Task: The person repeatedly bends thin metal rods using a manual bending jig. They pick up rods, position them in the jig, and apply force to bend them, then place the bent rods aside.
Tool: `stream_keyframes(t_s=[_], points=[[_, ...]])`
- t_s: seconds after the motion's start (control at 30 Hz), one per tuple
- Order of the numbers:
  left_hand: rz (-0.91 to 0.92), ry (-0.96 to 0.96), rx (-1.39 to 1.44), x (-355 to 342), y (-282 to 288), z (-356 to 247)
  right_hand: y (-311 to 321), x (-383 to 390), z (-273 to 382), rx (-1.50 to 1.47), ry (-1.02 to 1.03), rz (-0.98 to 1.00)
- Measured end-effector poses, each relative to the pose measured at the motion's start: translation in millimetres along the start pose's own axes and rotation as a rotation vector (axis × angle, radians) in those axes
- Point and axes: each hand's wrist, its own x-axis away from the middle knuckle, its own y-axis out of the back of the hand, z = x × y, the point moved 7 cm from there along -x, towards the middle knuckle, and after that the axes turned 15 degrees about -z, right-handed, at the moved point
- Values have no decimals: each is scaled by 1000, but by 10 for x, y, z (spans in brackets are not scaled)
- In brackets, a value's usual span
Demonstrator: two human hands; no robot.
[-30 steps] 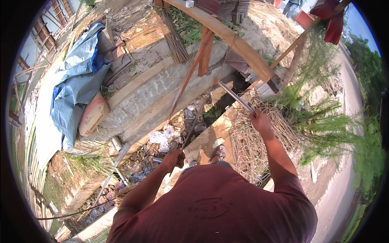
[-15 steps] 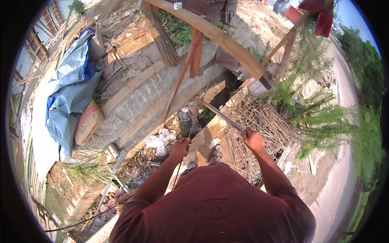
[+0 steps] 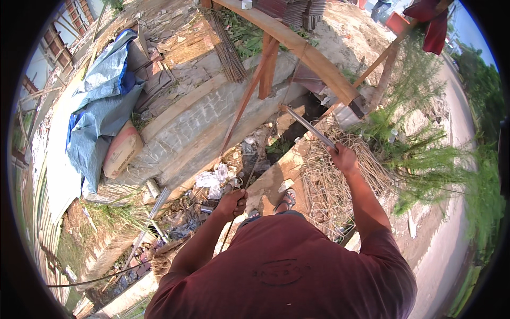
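My right hand (image 3: 345, 158) is closed round the near end of a grey metal pipe (image 3: 311, 127), which slants up and left to a far end beside a thin dark rod (image 3: 252, 173). My left hand (image 3: 232, 204) is wrapped round that rod. From the fist, the rod runs forward toward the timber beam and back down past my left side. Whether pipe and rod touch at the pipe's far end, I cannot tell. A heap of bent, rusty steel wire or thin bars (image 3: 340, 186) lies below my right hand.
A wooden beam (image 3: 313, 53) on braced posts crosses ahead. A low concrete wall (image 3: 186, 127) edges the rubbish-strewn ditch. To the left lie a blue tarpaulin (image 3: 101, 133) and a filled sack (image 3: 123, 150). Green feathery shrubs (image 3: 419, 159) stand to the right, beside a road (image 3: 459, 117).
My right hand has moved forward and slightly right with the pipe, whose far end has risen too. My left hand has drawn slightly back, still on the rod. The whole view has shifted a little.
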Motion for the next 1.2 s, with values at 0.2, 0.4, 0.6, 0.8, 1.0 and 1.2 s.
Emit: stream_keyframes(t_s=[0.2,0.4,0.6,0.8,1.0,1.2], points=[[-10,-9,187,30,-86,92,-383,320,180,17,-47,-115],[-145,-303,-288,164,99,-303,-338,94,85,-62,-15,-37],[-304,-353,-379,174,227,-434,-195,-2,147,-71,50,-43],[-267,-317,-312,211,238,-455,-164,47,179,-97,87,-61],[-432,-418,-353,179,291,-348,-50,46,284,-62,146,-132],[-503,-348,-533,334,242,-315,-40,-144,125,-43,120,-150]])
